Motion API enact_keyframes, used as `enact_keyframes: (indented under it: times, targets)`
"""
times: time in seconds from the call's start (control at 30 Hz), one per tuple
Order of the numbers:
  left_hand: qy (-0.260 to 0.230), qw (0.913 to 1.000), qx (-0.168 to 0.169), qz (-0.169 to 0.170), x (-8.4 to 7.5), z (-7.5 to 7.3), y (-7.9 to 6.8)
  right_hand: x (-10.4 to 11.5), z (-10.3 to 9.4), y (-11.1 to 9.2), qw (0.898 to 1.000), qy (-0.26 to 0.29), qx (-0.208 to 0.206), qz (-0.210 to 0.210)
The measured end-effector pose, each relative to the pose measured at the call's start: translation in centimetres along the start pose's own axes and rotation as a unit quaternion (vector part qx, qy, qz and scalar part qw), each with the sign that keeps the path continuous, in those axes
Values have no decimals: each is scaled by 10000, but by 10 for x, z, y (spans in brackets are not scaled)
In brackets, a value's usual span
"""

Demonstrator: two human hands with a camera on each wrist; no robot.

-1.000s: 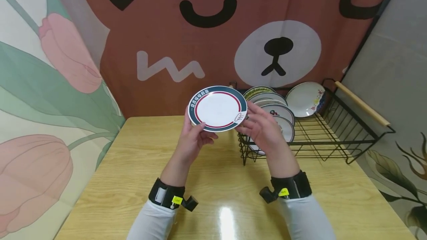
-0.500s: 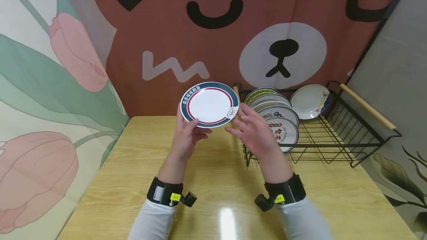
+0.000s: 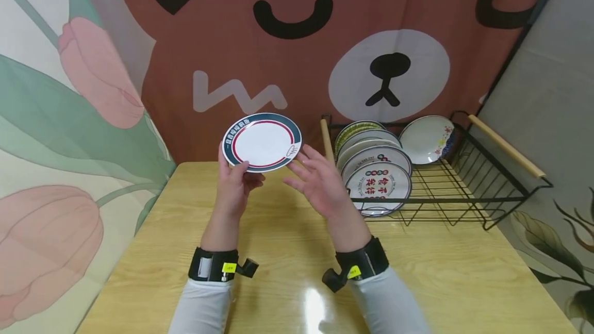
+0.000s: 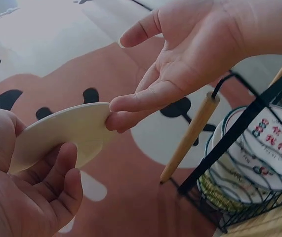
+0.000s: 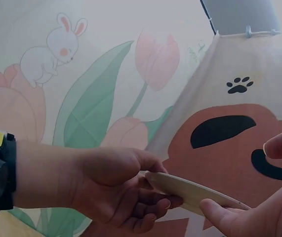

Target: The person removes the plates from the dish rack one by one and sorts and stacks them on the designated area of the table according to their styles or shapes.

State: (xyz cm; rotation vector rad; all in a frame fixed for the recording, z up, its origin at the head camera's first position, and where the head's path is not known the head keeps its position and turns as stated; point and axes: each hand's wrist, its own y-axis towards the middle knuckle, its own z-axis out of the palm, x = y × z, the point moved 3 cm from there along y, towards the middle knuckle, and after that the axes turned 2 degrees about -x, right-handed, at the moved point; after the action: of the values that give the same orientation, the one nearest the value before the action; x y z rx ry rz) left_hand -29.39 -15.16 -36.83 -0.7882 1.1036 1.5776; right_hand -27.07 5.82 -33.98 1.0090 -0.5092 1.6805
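Observation:
A white plate (image 3: 262,143) with a dark teal rim, a red ring and printed characters is held up above the table. My left hand (image 3: 233,184) grips its left side, thumb on the top face and fingers curled beneath, as the left wrist view also shows on the plate's pale underside (image 4: 89,133). At the plate's right edge, my right hand (image 3: 322,182) has its fingers extended and its thumb apart. In the left wrist view those fingertips (image 4: 123,104) touch or nearly touch the rim.
A black wire dish rack (image 3: 445,201) with wooden handles (image 3: 506,144) stands at the right on the wooden table (image 3: 153,251). Several plates (image 3: 378,187) lean in its left part, and a flower-printed plate (image 3: 424,140) leans at the back. A bear-printed curtain (image 3: 297,66) hangs behind.
Both hands and the plate have shifted left, away from the rack. The right hand's fingers have straightened and loosened at the plate's edge, and the front racked plate has come into fuller view.

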Motion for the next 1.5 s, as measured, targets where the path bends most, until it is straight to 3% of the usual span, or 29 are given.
enact_keyframes:
  times: [0.17,0.4,0.63,1.0,1.23,1.5]
  targets:
    - [150,9993,-312,-141,5,-14,4,-19,-1,11,9997,190,2,172]
    - [160,9973,-668,-278,14,-30,13,-37,-9,20,9990,62,22,451]
    - [237,9884,-1327,-699,20,-48,22,-53,-18,23,9968,-113,-27,794]
    - [57,9779,-1934,-795,43,-75,28,-80,-32,26,9922,-217,-348,1176]
    - [207,9633,-2532,-866,57,-101,30,-106,-42,31,9868,-320,-552,1492]
    - [583,9389,-3105,-1367,78,-137,29,-131,-43,32,9800,-497,-632,1820]
